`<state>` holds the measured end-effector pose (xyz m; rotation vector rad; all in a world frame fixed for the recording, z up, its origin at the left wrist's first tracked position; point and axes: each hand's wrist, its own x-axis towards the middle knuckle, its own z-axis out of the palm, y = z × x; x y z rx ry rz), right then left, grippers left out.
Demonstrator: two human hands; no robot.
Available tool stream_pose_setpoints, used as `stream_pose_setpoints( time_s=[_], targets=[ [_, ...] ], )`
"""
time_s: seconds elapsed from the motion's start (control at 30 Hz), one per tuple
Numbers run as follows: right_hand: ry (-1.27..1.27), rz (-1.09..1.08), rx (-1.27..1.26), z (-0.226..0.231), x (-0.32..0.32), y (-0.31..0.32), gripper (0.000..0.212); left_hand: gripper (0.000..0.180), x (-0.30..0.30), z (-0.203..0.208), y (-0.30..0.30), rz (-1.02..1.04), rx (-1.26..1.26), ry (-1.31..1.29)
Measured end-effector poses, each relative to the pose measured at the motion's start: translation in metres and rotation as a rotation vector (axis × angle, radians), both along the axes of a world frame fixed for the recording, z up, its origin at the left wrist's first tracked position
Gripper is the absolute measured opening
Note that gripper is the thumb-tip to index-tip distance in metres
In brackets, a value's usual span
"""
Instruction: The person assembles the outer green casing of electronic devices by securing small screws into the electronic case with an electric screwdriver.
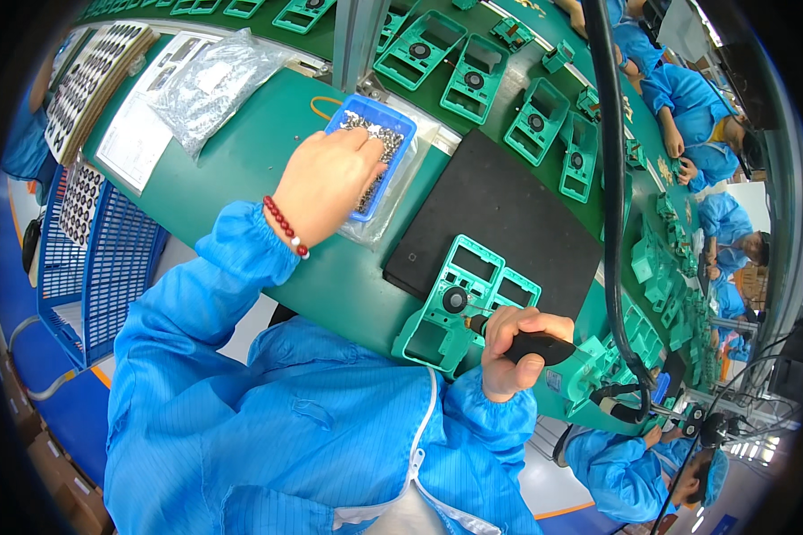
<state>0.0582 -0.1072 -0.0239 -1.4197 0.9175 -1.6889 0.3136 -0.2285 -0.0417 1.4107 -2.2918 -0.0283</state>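
A blue tray (393, 121) of small metal screws (379, 138) stands on the green bench. Into it reaches my left hand (326, 178), a red bead bracelet at the wrist. Its fingers are bent together among the screws; whatever they pinch is hidden. My right hand (513, 348) is wrapped round the black handle of a screwdriver (544, 349). The screwdriver's shaft points left toward a green plastic housing (433, 325) with a round black speaker-like part (455, 300). The housing lies partly on a black mat (500, 214), at the bench's near edge.
A clear plastic bag (210, 94) and paper sheets (143, 138) lie on the left of the bench. Beyond runs a line of green housings (475, 80). A thick black cable (608, 178) hangs at right. Blue crates (107, 259) stand at left. Co-workers (687, 98) sit along the right.
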Motion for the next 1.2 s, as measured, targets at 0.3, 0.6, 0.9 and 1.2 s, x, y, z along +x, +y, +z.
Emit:
stream_pose_setpoints(
  time_s=[0.3,0.6,0.9,1.2],
  targets=[
    [0.040,-0.021,0.081,-0.003,0.008,-0.002,0.055,0.014,-0.061,-0.020,0.098,-0.775,0.135,0.297],
    [0.036,-0.146,-0.035,-0.016,0.018,-0.003,0.055,0.019,-0.100,-0.035,0.118,-0.826,0.020,0.345],
    [0.003,-0.054,0.053,-0.011,0.023,-0.016,0.048,0.026,-0.085,-0.035,0.131,-0.737,0.023,0.382],
    [0.047,-0.074,0.142,-0.002,0.028,-0.016,0.055,0.030,-0.087,-0.039,0.131,-0.726,0.098,0.469]
  ],
)
